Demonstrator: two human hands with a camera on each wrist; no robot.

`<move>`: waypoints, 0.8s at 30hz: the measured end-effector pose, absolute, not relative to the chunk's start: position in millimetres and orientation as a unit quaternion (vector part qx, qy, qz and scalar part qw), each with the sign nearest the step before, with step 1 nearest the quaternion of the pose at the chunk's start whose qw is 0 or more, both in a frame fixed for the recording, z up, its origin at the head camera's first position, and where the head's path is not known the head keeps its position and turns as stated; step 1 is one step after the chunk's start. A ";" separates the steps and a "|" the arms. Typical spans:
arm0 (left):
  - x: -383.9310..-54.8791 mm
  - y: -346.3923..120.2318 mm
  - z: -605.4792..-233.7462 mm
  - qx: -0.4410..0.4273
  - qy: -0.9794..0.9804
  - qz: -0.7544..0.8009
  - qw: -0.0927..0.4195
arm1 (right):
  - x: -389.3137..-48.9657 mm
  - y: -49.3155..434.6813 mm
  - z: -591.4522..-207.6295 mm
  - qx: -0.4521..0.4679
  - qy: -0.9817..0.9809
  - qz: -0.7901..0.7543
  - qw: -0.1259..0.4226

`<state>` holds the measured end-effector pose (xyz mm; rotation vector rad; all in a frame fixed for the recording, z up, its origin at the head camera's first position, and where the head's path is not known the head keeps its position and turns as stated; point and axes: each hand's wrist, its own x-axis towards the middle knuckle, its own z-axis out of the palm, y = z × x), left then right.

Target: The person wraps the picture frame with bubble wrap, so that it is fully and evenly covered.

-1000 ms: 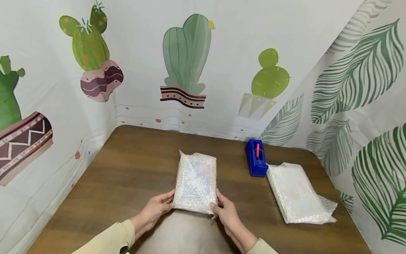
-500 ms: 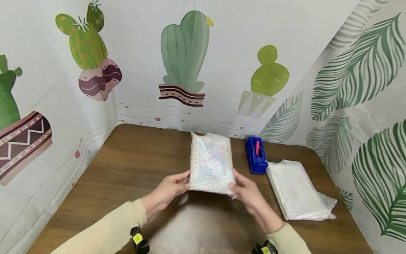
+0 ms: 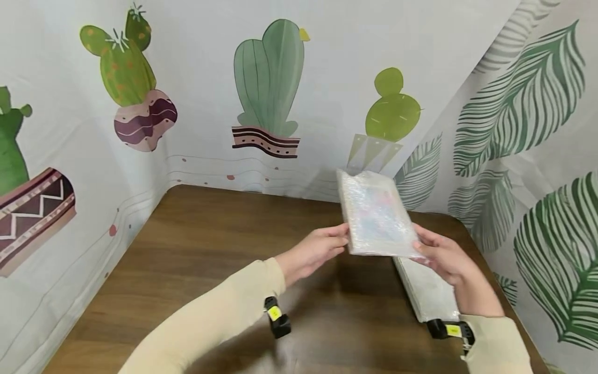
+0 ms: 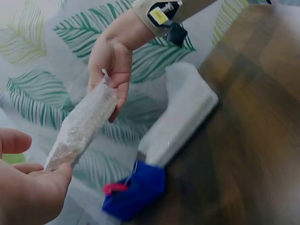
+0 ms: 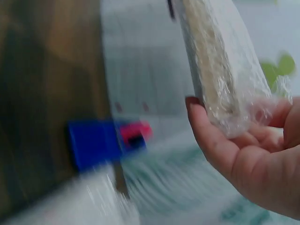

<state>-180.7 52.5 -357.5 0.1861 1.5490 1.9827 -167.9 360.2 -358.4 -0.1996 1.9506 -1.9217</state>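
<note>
A flat rectangular package wrapped in bubble wrap (image 3: 378,215) is held up above the table between both hands, tilted. My left hand (image 3: 317,252) grips its lower left edge, and my right hand (image 3: 444,255) grips the lower right corner, thumb on top. In the left wrist view the bubble-wrapped package (image 4: 82,124) shows edge-on, with the right hand (image 4: 112,65) at its far end. Beneath it, on the table, lies a second bubble-wrapped package (image 3: 427,293), partly hidden by the held one and the right hand.
A blue tape dispenser (image 4: 140,190) with a pink core stands beside the lying package; the held package hides it in the head view. The brown wooden table (image 3: 224,234) meets a cactus-print cloth (image 3: 201,104) at the back and leaf-print cloth on the right.
Both hands have lifted the bubble-wrapped package off the table and carried it right and away from the body, over the tape dispenser. The second package has stayed in place.
</note>
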 end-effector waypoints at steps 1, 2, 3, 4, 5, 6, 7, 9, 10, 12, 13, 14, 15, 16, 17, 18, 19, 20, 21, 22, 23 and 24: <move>-180.9 61.8 -356.4 0.071 0.580 0.750 0.310 | -167.2 372.2 -359.3 -0.087 0.684 -0.695 0.202; -180.7 70.8 -355.7 0.071 0.576 0.751 0.315 | -166.2 383.6 -360.0 -0.100 0.677 -0.699 0.205; -180.1 79.7 -355.6 0.071 0.573 0.751 0.320 | -165.3 394.7 -360.7 -0.110 0.672 -0.701 0.211; -179.1 88.9 -355.6 0.074 0.572 0.749 0.327 | -164.1 406.4 -361.7 -0.123 0.665 -0.703 0.219; -178.0 97.8 -356.1 0.079 0.572 0.746 0.333 | -162.2 417.0 -362.2 -0.129 0.663 -0.702 0.225; -176.5 107.0 -356.7 0.082 0.570 0.744 0.340 | -160.2 427.6 -362.7 -0.133 0.663 -0.700 0.230; -174.9 115.8 -357.6 0.090 0.568 0.740 0.348 | -157.7 438.0 -364.1 -0.135 0.660 -0.701 0.234; -170.5 132.9 -361.0 0.095 0.566 0.734 0.362 | -151.4 458.3 -367.1 -0.135 0.649 -0.708 0.244; -167.9 141.0 -363.5 0.096 0.565 0.731 0.369 | -147.9 467.7 -369.1 -0.135 0.645 -0.711 0.247; -162.0 155.7 -369.5 0.092 0.562 0.727 0.384 | -140.9 483.0 -374.0 -0.126 0.646 -0.710 0.249; -158.6 162.3 -373.3 0.087 0.558 0.728 0.389 | -137.9 489.3 -377.0 -0.121 0.644 -0.712 0.253; -155.0 168.6 -377.4 0.077 0.552 0.731 0.393 | -135.0 494.5 -380.1 -0.113 0.646 -0.710 0.257; -151.3 174.6 -382.0 0.066 0.546 0.735 0.395 | -132.7 498.9 -383.5 -0.105 0.651 -0.705 0.260; -147.4 180.4 -386.4 0.052 0.540 0.742 0.394 | -130.8 502.3 -387.3 -0.099 0.656 -0.700 0.263; -143.5 186.1 -391.1 0.039 0.532 0.750 0.391 | -128.9 505.3 -390.9 -0.091 0.659 -0.698 0.267; -139.5 191.7 -395.7 0.025 0.523 0.759 0.386 | -127.4 508.3 -394.5 -0.084 0.657 -0.698 0.272; -135.5 197.1 -400.2 0.012 0.512 0.771 0.380 | -125.9 511.6 -397.7 -0.080 0.651 -0.701 0.281; -131.4 202.3 -404.3 0.003 0.501 0.781 0.373 | -123.9 515.0 -400.9 -0.077 0.649 -0.701 0.284; -127.4 207.4 -408.1 -0.004 0.489 0.791 0.367 | -121.6 518.8 -403.9 -0.076 0.644 -0.704 0.290; -123.4 212.3 -411.7 -0.010 0.477 0.801 0.362 | -119.2 522.7 -406.7 -0.073 0.642 -0.705 0.292; -119.6 216.6 -414.9 -0.015 0.465 0.810 0.358 | -116.5 526.3 -409.4 -0.067 0.645 -0.704 0.290; -115.7 220.3 -417.9 -0.020 0.455 0.816 0.356 | -113.7 529.4 -412.6 -0.062 0.653 -0.698 0.286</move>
